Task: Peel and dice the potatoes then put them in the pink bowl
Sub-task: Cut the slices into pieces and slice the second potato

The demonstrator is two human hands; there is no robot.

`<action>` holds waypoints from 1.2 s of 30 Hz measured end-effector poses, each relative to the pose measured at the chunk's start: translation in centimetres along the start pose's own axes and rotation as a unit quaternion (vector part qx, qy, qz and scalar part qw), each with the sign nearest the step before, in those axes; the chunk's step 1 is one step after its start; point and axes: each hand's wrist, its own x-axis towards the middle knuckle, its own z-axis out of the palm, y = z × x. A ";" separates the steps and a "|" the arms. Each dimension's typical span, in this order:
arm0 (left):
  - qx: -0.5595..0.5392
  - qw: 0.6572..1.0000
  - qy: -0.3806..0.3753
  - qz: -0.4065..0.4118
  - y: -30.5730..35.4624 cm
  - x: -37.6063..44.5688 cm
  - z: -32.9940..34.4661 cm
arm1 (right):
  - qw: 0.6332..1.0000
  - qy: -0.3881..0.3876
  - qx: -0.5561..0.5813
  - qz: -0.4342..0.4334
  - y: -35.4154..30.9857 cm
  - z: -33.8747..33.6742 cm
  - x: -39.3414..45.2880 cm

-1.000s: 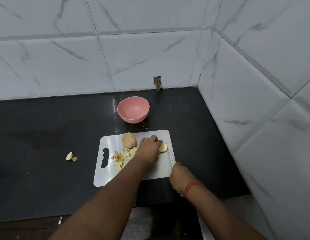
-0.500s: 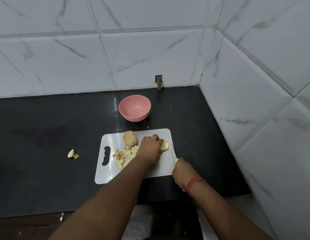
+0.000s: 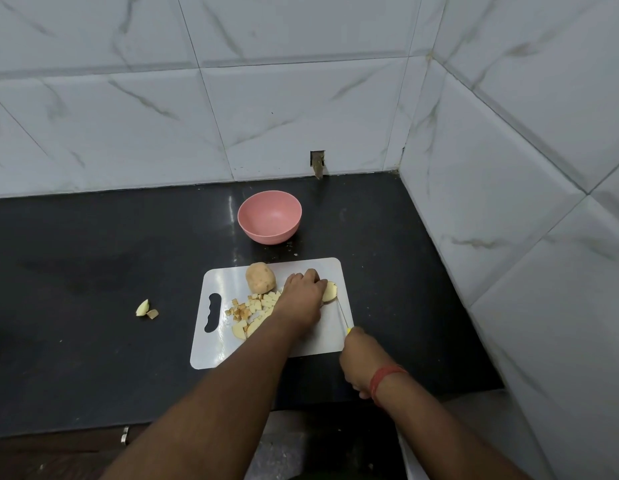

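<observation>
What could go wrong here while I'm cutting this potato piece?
1. The left hand holds the potato piece with fingertips right beside the knife; a slip could nick them.
2. The piece sits near the board's right edge, so cut bits may fall onto the counter, as two scraps already lie there.
3. The whole potato could roll into the dice.

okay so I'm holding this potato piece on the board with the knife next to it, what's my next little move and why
Probably press the knife down through the potato piece. Your left hand already pins it on the board, and the blade in your right hand sits at its right edge. The bowl is still empty, so dicing comes first.
</observation>
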 end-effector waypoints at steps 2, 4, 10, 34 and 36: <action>0.003 1.000 -0.001 0.001 0.0 0.0 0.0 | 1.000 0.006 0.009 0.006 0.2 -0.4 0.2; 0.008 1.000 0.002 0.001 -0.1 0.1 0.0 | 1.000 0.016 0.022 0.010 0.3 -0.9 0.6; -0.003 1.000 0.020 -0.004 -0.2 0.1 0.2 | 1.000 0.024 0.017 -0.004 -0.7 -2.0 1.9; 0.002 1.000 0.013 0.021 -0.6 0.8 0.1 | 0.999 -0.003 -0.043 -0.025 -0.6 -2.5 2.4; 0.002 1.000 0.007 0.019 -0.5 0.7 0.1 | 0.999 -0.006 -0.042 -0.022 -0.5 -2.7 2.4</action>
